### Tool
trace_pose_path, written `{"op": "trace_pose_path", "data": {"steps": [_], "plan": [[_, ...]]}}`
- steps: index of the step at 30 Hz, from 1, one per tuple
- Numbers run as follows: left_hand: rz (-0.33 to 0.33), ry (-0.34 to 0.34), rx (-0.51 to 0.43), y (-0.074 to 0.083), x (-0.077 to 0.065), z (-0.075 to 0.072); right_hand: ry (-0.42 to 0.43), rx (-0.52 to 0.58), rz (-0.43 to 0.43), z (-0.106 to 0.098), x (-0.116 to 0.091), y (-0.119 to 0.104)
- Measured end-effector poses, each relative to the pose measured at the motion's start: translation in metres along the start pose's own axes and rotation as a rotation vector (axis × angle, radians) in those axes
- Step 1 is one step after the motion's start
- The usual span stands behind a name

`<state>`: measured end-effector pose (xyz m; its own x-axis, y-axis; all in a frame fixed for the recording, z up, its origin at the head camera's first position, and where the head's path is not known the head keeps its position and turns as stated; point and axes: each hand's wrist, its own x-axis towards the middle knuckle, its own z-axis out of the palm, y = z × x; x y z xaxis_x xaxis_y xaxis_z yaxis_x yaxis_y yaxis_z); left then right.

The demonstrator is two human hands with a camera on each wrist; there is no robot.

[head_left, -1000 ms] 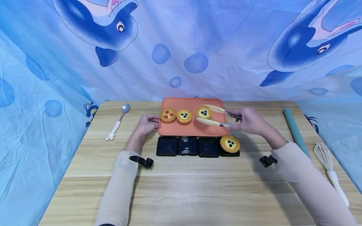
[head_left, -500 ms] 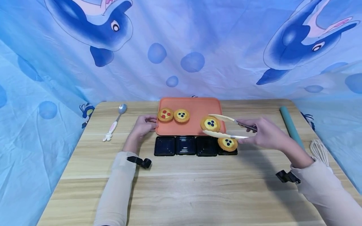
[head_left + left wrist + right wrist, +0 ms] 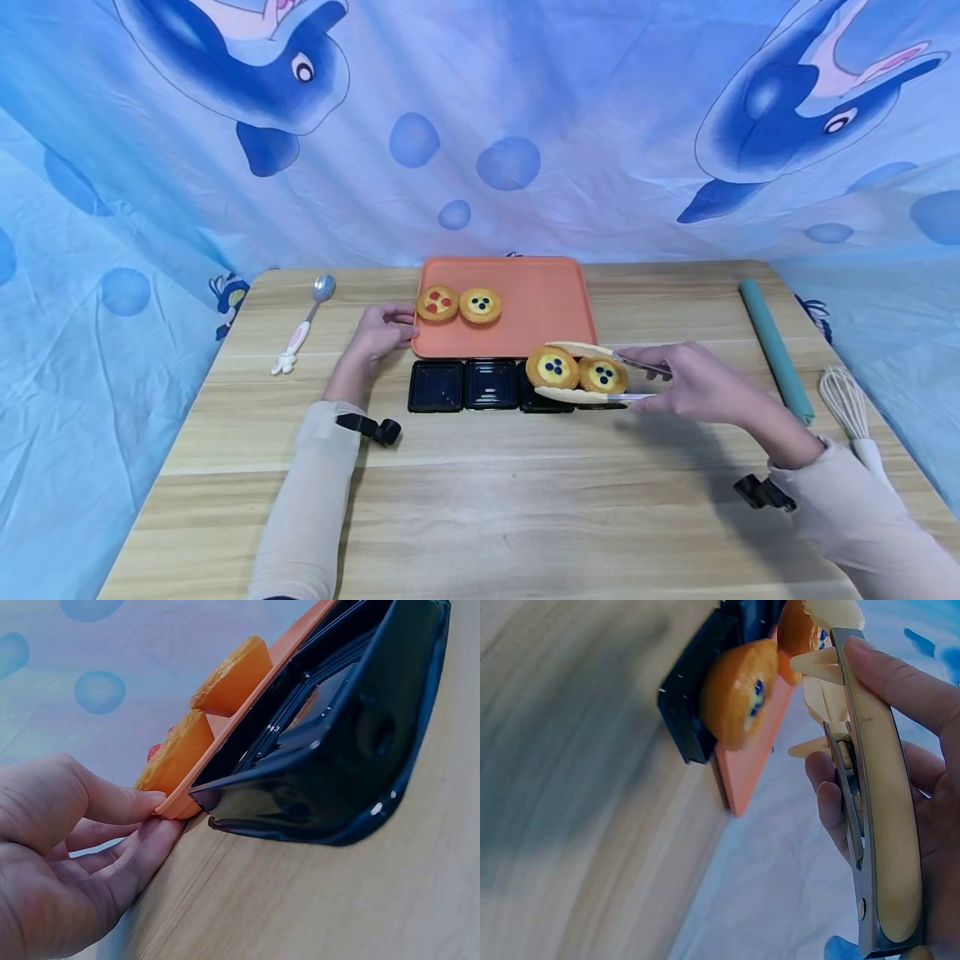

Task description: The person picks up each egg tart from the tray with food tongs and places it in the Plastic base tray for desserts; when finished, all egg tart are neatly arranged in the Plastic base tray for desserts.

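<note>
My right hand (image 3: 693, 383) grips a pair of cream-tipped tongs (image 3: 889, 817). Between the tong tips is a blueberry-topped tart (image 3: 552, 367), over the third black square tray (image 3: 534, 402) from the left. Another blueberry tart (image 3: 603, 376) sits in the rightmost black tray (image 3: 686, 712). With thumb and fingers, my left hand (image 3: 82, 840) pinches the left edge of an orange tray (image 3: 536, 292). On that tray lie a tart with red pieces (image 3: 437, 303) and a blueberry tart (image 3: 480, 307), side by side. Whether the held tart touches its black tray I cannot tell.
Two more black trays, one at far left (image 3: 437, 387) and one beside it (image 3: 491, 385), continue the row along the orange tray's front. A spoon (image 3: 303, 325) lies on the left. To the right are a teal roll (image 3: 776, 350) and a whisk (image 3: 847, 408).
My right hand has carried the blueberry tart in the tongs off the orange tray, toward me, to over the third black tray. The left hand keeps its hold on the orange tray.
</note>
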<state>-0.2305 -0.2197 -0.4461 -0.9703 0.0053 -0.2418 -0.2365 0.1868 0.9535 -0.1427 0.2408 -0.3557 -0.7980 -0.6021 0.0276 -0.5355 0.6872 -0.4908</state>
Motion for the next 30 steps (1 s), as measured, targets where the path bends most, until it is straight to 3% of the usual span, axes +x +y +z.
{"op": "trace_pose_path", "data": {"steps": [16, 30], "plan": [[-0.003, -0.013, -0.008, -0.001, 0.0, -0.003, -0.035, -0.045, -0.034, 0.014, 0.013, -0.001], [-0.006, -0.005, -0.016, -0.001, 0.001, -0.001, -0.035, -0.037, 0.008, 0.013, 0.012, -0.003]]}}
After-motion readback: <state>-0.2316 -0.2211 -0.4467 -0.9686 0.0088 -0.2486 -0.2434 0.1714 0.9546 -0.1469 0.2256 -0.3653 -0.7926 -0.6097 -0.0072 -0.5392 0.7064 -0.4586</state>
